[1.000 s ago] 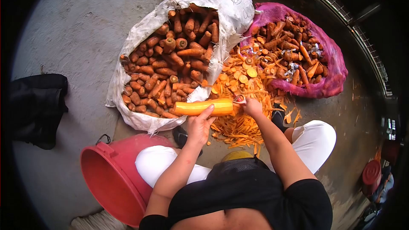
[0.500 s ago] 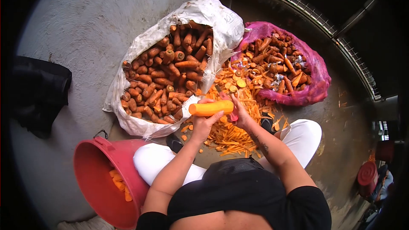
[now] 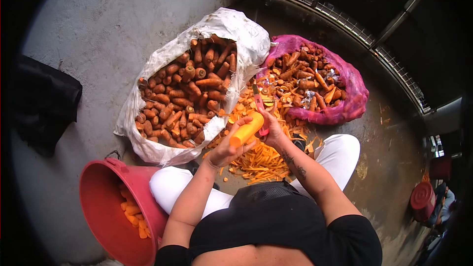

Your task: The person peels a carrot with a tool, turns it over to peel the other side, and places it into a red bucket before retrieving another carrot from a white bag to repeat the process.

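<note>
Peeled carrot (image 3: 247, 129) swung aslant, left fingers (image 3: 236, 127) curled around.

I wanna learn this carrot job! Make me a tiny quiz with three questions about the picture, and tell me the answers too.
1. Multiple choice: Which fits the thick orange carrot in the person's bare left hand?
A) leafy-topped
B) smooth and peeled
C) caked in mud

2. True or false: Bright orange carrots lie inside the wide red plastic tub.

3. Compare: Which is farther left in the picture, the white woven sack or the bright pink mesh sack?

Key:
1. B
2. True
3. The white woven sack
</note>
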Action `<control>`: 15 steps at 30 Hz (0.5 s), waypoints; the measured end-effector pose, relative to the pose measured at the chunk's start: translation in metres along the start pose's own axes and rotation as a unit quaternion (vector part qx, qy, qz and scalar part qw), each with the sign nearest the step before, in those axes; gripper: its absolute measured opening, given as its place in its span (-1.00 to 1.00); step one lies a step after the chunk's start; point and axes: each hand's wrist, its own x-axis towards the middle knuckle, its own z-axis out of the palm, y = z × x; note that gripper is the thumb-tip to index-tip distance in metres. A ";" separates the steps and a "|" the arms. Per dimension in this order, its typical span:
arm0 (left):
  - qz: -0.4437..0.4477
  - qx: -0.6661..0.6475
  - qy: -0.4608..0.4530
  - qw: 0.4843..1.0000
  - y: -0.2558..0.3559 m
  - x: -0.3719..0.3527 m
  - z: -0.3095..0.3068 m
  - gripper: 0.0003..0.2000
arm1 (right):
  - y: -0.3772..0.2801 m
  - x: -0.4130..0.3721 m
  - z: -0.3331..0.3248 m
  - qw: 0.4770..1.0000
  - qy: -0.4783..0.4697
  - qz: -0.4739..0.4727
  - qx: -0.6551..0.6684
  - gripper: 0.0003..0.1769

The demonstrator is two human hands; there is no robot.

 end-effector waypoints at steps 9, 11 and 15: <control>-0.179 0.053 0.202 0.962 -0.025 0.012 -0.022 -0.34 | -0.011 0.007 0.012 0.979 -0.036 -0.116 -0.163 -0.75; -0.155 0.161 0.191 0.956 -0.036 0.017 -0.041 -0.46 | -0.019 0.016 0.009 0.943 -0.049 -0.157 -0.289 -0.75; -0.054 0.690 0.248 0.678 -0.011 0.021 -0.030 -0.52 | -0.038 -0.010 0.020 0.858 0.054 -0.284 -0.424 -0.78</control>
